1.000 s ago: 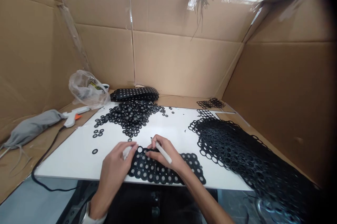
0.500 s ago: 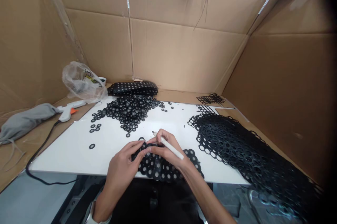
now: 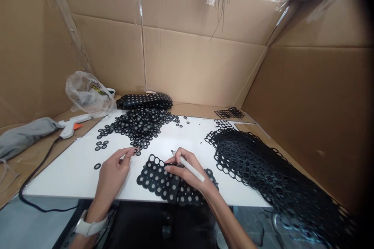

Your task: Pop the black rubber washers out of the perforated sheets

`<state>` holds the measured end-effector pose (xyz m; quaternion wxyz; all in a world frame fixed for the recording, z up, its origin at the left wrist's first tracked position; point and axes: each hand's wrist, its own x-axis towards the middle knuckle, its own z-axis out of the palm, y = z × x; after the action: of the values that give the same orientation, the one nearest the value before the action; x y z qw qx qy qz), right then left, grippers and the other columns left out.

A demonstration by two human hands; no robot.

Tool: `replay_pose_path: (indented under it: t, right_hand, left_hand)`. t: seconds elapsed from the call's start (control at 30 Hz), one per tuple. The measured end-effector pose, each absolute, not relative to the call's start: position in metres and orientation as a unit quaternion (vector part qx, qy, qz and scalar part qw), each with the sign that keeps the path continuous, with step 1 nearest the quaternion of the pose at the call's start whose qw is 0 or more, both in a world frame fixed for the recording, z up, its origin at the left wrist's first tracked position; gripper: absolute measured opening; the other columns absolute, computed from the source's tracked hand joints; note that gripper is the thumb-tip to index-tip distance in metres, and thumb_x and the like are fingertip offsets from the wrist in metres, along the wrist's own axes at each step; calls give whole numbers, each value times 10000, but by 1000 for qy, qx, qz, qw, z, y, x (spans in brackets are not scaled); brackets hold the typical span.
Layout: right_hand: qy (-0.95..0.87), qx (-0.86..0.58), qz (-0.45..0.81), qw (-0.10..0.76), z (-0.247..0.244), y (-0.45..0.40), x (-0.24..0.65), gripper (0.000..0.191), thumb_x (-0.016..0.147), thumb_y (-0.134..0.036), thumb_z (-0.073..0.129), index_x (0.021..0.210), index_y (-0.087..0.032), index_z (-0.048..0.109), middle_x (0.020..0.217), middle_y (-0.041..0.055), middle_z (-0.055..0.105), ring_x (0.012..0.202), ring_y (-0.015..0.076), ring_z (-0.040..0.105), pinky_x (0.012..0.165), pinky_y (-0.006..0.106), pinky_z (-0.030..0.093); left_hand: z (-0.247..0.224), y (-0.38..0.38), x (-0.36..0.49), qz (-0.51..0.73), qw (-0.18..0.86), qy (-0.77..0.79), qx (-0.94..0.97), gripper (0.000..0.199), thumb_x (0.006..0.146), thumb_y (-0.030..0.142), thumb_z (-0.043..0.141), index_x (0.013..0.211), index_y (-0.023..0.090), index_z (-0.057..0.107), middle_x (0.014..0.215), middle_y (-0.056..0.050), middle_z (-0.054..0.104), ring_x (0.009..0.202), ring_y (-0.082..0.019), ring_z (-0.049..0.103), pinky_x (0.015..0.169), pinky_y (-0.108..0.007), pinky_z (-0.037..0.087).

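Head view: The left hand [image 3: 113,169], with a white watch [image 3: 91,225] at its wrist, reaches over the worktop [image 3: 68,181]. Its thumb and forefinger are nearly together at a loose disc [image 3: 138,153]; whether they have hold of it cannot be told. The right hand [image 3: 188,167] is curled around a white pen [image 3: 192,169], dark tip pointing away from the person. Its thumb and fingertips also meet the far edge of a black mat [image 3: 159,182].

The mat lies at the near edge of the worktop, between the hands and partly under the right forearm. Grey centres fill most of its rings; in a few at the far left corner, white shows through.

A pile of discs [image 3: 138,124] lies beyond the left hand, with a stack of dotted strips [image 3: 146,101] behind it. A heap of ring netting [image 3: 257,163] covers the right side and extends past the near edge. At left are a glue gun [image 3: 70,127], a grey cloth bundle [image 3: 29,134] and a clear plastic bag [image 3: 89,95]. Cardboard walls [image 3: 201,66] enclose the worktop.
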<state>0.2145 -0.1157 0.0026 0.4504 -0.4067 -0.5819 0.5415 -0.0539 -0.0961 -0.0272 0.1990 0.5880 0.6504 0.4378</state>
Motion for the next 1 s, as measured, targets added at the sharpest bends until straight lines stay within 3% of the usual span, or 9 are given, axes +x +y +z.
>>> replay_pose_path:
  t: [0.1, 0.17, 0.23, 0.33, 0.53, 0.73, 0.83, 0.93, 1.0]
  right_hand:
    - [-600, -416, 544, 413, 1, -116, 227, 450, 803, -332, 939, 895, -242, 508, 1038, 38, 736, 1206, 294, 710, 913, 341, 545]
    - [-606, -439, 530, 399, -1, -116, 231, 452, 819, -372, 931, 923, -241, 511, 1040, 27, 720, 1090, 257, 702, 881, 329, 529]
    - [-617, -453, 510, 393, -2, -116, 231, 431, 847, -398, 908, 928, -238, 516, 990, 1, 689, 936, 206, 660, 822, 303, 500]
    - [-628, -433, 507, 401, 2, -118, 230, 412, 867, -373, 884, 895, -229, 500, 926, -26, 622, 847, 167, 578, 776, 271, 454]
    - [-660, -396, 493, 406, 17, -133, 226, 307, 926, -238, 762, 880, -233, 458, 952, -15, 610, 877, 168, 548, 778, 250, 430]
    - [-708, -403, 416, 404, 18, -141, 212, 236, 981, -216, 648, 872, -242, 440, 823, -43, 558, 724, 144, 489, 699, 238, 395]
    - [-699, -410, 414, 415, 14, -137, 214, 264, 984, -239, 654, 874, -247, 414, 821, -41, 549, 737, 150, 482, 698, 240, 386]
    - [-694, -426, 413, 408, 7, -132, 224, 264, 975, -274, 683, 892, -246, 434, 895, -24, 577, 781, 158, 494, 724, 249, 392]
    - [-697, -423, 423, 397, 3, -129, 230, 263, 967, -294, 701, 911, -246, 449, 950, -16, 601, 799, 160, 505, 741, 255, 403]
  left_hand:
    - [-25, -101, -50, 412, 133, 625, 649, 384, 1015, 501, 583, 1294, 340, 792, 1354, -5, 770, 707, -187, 654, 757, -325, 539]
    - [-23, -115, -36, 412, 93, 622, 660, 379, 1039, 477, 579, 1349, 350, 753, 1402, -10, 735, 682, -173, 633, 754, -323, 534]
    - [-23, -130, -18, 417, 100, 605, 671, 333, 1055, 491, 580, 1277, 340, 777, 1333, -12, 757, 669, -167, 627, 759, -316, 535]
    - [-28, -145, 4, 407, 180, 562, 697, 320, 1051, 532, 601, 1189, 339, 817, 1207, -3, 793, 662, -163, 627, 717, -295, 536]
    - [-31, -146, 14, 430, 314, 538, 654, 380, 988, 613, 684, 1140, 310, 855, 1167, -28, 806, 693, -164, 634, 682, -282, 535]
    - [-19, -136, 10, 465, 458, 495, 574, 445, 968, 612, 698, 1010, 199, 858, 1014, -75, 821, 986, -264, 732, 842, -298, 571]
    - [-18, -117, -7, 509, 396, 558, 523, 511, 942, 658, 685, 1013, 177, 844, 1037, -91, 834, 988, -283, 744, 829, -313, 578]
    - [-17, -96, -32, 494, 267, 633, 533, 500, 930, 652, 655, 1035, 201, 844, 1019, -79, 843, 791, -245, 706, 711, -312, 545]
    - [-16, -90, -43, 464, 215, 649, 564, 432, 928, 589, 664, 1126, 252, 846, 1114, -51, 840, 649, -193, 621, 670, -314, 516]
